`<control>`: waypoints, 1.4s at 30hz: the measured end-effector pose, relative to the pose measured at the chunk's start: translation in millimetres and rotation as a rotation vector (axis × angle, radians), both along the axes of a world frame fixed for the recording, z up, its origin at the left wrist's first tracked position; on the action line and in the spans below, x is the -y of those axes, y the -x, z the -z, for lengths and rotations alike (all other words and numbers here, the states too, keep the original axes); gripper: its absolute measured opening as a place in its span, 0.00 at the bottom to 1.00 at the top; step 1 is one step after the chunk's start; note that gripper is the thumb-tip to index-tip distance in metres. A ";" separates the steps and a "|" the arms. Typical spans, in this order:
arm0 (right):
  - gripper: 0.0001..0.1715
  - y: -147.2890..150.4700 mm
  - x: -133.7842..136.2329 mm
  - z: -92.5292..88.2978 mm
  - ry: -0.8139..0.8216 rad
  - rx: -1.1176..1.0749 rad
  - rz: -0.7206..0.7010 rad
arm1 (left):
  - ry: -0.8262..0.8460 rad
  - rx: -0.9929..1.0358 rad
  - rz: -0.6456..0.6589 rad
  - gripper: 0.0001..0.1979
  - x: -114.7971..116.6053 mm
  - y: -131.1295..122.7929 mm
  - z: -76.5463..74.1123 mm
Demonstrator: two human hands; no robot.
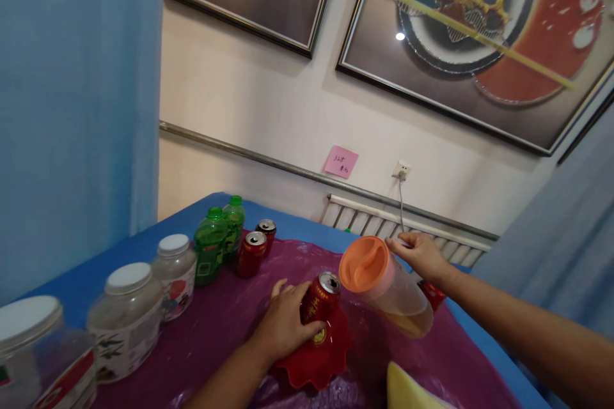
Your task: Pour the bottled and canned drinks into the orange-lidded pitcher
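My left hand (285, 326) is wrapped round a red can (321, 299) with an open top, which stands on a red scalloped dish (322, 361). To its right, a clear pitcher (400, 303) with an orange lid (367, 263) tilts toward the can, some yellowish liquid low inside it. My right hand (422, 257) is closed at the pitcher's far side, where its handle is mostly hidden. The lid's edge is close to the can's top, and no stream of liquid shows between them.
Left of the can are two red cans (252, 255), two green bottles (210, 249) and white-lidded jars (127, 326). Another red can (432, 295) is partly behind the pitcher. Something yellow (407, 390) lies at the front edge. A purple sheet (201, 345) covers the blue table.
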State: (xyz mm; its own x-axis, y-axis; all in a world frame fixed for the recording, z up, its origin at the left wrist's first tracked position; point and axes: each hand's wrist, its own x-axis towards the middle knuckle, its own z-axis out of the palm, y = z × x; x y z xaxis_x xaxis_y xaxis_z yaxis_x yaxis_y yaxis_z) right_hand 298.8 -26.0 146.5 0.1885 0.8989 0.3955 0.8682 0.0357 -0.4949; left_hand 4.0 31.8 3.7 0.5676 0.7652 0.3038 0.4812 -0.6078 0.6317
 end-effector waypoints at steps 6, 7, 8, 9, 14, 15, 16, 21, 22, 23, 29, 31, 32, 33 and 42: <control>0.31 0.7 0.5 -0.8 0.011 -0.005 0.006 | 0.002 0.002 0.004 0.32 -0.1 0.6 -0.3; 0.31 0.7 0.5 -0.6 0.012 -0.004 0.010 | -0.003 0.005 0.005 0.31 -0.3 0.6 0.1; 0.31 0.6 0.5 -0.4 0.011 -0.003 0.013 | -0.007 0.008 0.007 0.31 -0.5 0.5 0.5; 0.31 0.4 0.4 -0.1 0.010 -0.002 0.014 | -0.009 0.011 0.007 0.31 -0.7 0.4 0.9; 0.31 -0.3 0.4 0.9 0.006 0.003 0.013 | -0.001 0.017 0.004 0.31 -0.7 -0.4 1.3; 0.31 -0.3 0.5 0.8 0.010 -0.001 0.012 | 0.002 0.017 0.006 0.31 -0.4 -0.5 0.8; 0.31 -0.3 0.5 0.8 0.015 -0.005 0.011 | 0.004 0.017 0.008 0.31 -0.2 -0.6 0.4; 0.30 -1.0 0.3 1.1 0.014 -0.018 -0.005 | 0.011 0.009 0.011 0.30 0.3 -0.2 -0.6; 0.30 -1.2 0.3 1.4 0.012 -0.018 -0.004 | 0.008 0.009 0.010 0.30 0.1 -0.2 -0.4; 0.30 -1.3 0.3 1.5 0.010 -0.018 -0.001 | 0.005 0.009 0.007 0.30 -0.2 -0.2 -0.2; 0.30 0.4 1.5 0.3 0.008 -0.006 0.008 | 0.006 0.018 0.012 0.30 -0.3 -0.1 -0.4; 0.30 1.3 1.8 -0.2 0.007 -0.001 0.011 | 0.004 0.019 0.013 0.29 -0.2 -0.3 -0.5; 0.30 1.5 1.9 -0.3 0.008 -0.001 0.010 | 0.003 0.017 0.012 0.29 -0.2 -0.4 -0.4; 0.30 1.7 1.9 -0.2 0.009 -0.004 0.008 | 0.003 0.016 0.011 0.29 -0.2 -0.6 -0.2; 0.30 0.9 1.4 0.9 0.014 -0.014 0.010 | 0.000 0.019 0.017 0.29 -0.3 -0.5 0.5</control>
State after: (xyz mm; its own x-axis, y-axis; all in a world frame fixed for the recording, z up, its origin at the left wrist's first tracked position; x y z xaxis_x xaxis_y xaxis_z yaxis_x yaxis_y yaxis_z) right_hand 297.9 -27.3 145.6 0.2032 0.9024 0.3799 0.8613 0.0197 -0.5076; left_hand 4.5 32.1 3.2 0.5744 0.7558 0.3146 0.4591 -0.6156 0.6405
